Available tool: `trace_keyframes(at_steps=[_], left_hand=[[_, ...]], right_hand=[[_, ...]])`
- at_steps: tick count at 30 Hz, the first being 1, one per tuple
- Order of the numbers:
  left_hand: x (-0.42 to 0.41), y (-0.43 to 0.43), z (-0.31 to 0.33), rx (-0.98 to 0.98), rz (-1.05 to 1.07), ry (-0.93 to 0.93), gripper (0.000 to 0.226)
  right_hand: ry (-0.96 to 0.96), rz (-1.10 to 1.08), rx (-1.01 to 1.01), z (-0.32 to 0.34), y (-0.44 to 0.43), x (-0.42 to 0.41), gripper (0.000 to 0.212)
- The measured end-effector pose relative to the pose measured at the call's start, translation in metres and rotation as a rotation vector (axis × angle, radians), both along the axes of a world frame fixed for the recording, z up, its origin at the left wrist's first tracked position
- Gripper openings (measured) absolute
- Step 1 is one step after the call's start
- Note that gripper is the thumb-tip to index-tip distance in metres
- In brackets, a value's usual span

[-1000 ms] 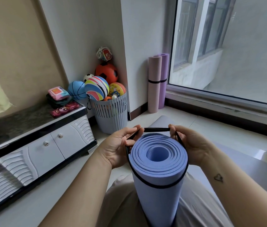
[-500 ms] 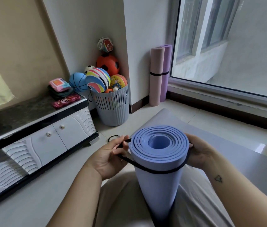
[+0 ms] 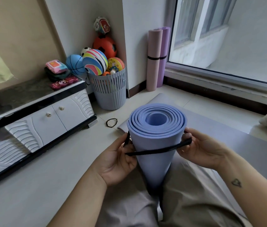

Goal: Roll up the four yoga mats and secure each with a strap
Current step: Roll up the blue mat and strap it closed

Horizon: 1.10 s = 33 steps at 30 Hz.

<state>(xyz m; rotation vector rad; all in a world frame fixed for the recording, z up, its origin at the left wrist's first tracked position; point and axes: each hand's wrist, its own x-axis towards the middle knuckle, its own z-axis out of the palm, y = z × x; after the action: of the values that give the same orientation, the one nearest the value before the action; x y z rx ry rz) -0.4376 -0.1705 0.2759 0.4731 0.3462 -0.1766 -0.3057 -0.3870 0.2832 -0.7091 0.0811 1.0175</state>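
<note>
The grey mat (image 3: 228,128) lies flat on the floor, unrolled. The blue mat (image 3: 155,141) stands rolled on the lap. The pink mat (image 3: 154,66) and purple mat (image 3: 163,46) stand strapped by the window, so two look done. The left hand (image 3: 118,163) and right hand (image 3: 200,151) pinch the strap (image 3: 155,151) looped round the blue mat. A spare strap (image 3: 111,122) lies on the floor.

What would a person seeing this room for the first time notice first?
The blue rolled mat stands on end in the centre, between the left hand and the right hand, which both hold a black strap stretched around it. Behind on the left, a grey basket is heaped with coloured balls, and a pink mat and a purple mat, both strapped, stand by the window.
</note>
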Motion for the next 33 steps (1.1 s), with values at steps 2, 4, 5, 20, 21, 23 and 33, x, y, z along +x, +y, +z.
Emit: trace_keyframes(at_steps=[2, 4, 5, 20, 21, 23, 33], left_hand=[[-0.006, -0.013, -0.001, 0.009, 0.053, 0.043, 0.019], [-0.013, -0.025, -0.003, 0.006, 0.074, 0.065, 0.021], [-0.017, -0.032, -0.005, -0.008, 0.077, 0.068, 0.026], [-0.029, -0.080, -0.013, -0.134, 0.374, 0.121, 0.036], [-0.026, -0.074, -0.011, -0.130, 0.387, 0.115, 0.030], [-0.021, -0.063, -0.009, -0.126, 0.396, 0.095, 0.026], [-0.006, -0.018, 0.007, 0.054, 0.318, 0.076, 0.010]], right_hand=[[0.032, -0.048, -0.021, -0.003, -0.004, -0.012, 0.051], [0.044, -0.078, -0.018, -0.004, -0.004, -0.023, 0.050], [0.044, -0.090, -0.016, -0.004, -0.004, -0.028, 0.049], [0.064, -0.237, 0.080, -0.030, 0.012, -0.092, 0.056], [0.072, -0.286, 0.088, -0.030, 0.011, -0.089, 0.056], [0.103, -0.362, 0.152, -0.029, 0.010, -0.082, 0.054], [0.063, -0.191, 0.206, -0.004, 0.001, -0.039, 0.040]])
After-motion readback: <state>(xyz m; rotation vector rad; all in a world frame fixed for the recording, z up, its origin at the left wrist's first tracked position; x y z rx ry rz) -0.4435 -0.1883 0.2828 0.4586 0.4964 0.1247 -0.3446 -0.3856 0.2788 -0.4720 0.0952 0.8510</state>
